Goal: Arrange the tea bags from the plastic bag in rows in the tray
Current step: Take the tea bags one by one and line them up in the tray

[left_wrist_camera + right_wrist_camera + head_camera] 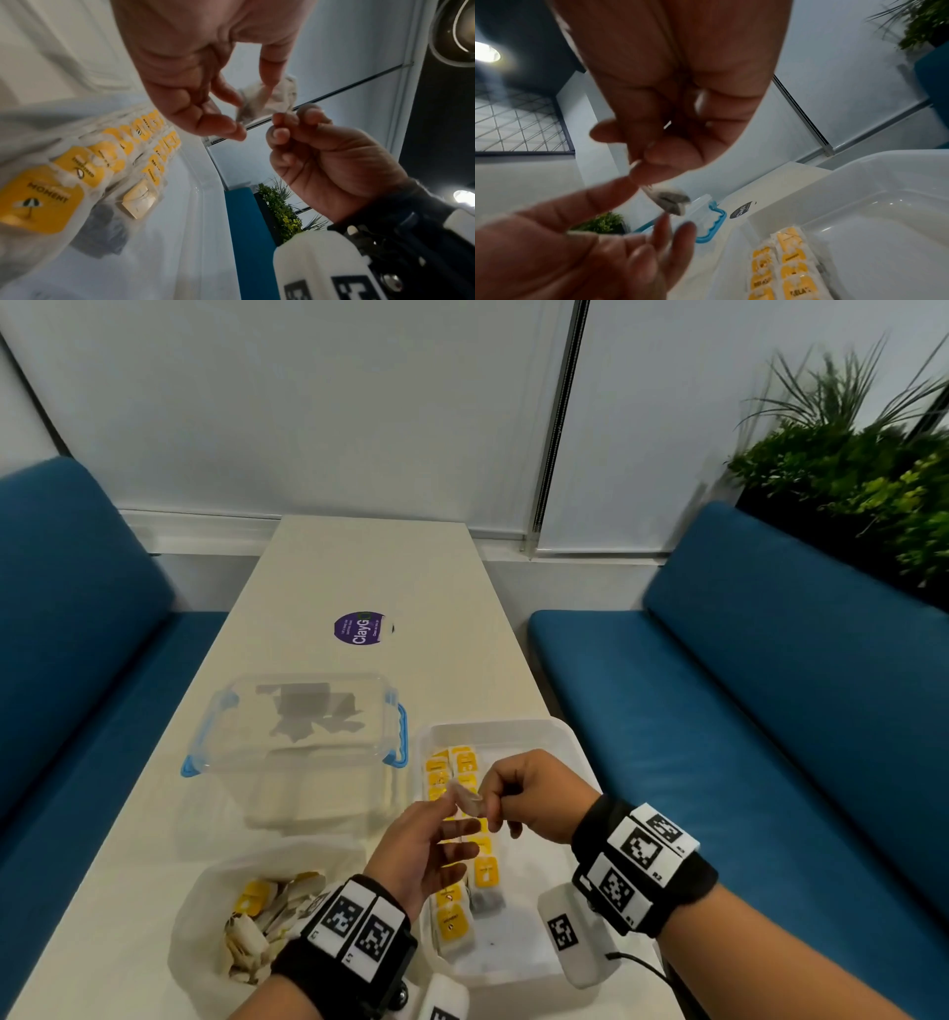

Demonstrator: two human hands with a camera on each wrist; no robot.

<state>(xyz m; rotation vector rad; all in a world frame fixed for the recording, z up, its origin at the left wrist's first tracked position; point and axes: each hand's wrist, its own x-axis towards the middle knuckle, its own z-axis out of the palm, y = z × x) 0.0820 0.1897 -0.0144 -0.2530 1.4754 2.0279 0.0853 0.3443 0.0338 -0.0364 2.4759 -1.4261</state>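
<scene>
Both hands hold one pale tea bag (470, 801) in the air over the white tray (513, 726). My right hand (493, 801) pinches its edge between thumb and forefinger. My left hand (448, 816) pinches the other side with thumb and forefinger, its remaining fingers stretched out. The left wrist view shows the tea bag (267, 101) between both sets of fingertips. Two rows of yellow-tagged tea bags (464, 875) lie along the tray's left side. The plastic bag (205, 916) at lower left lies open, holding several tea bags (257, 911).
A clear lidded container (303, 721) with blue clips stands left of the tray, beyond the bag. A purple sticker (359, 628) is on the table further back. Blue benches (744, 685) flank the narrow table, and plants (873, 469) stand at the far right.
</scene>
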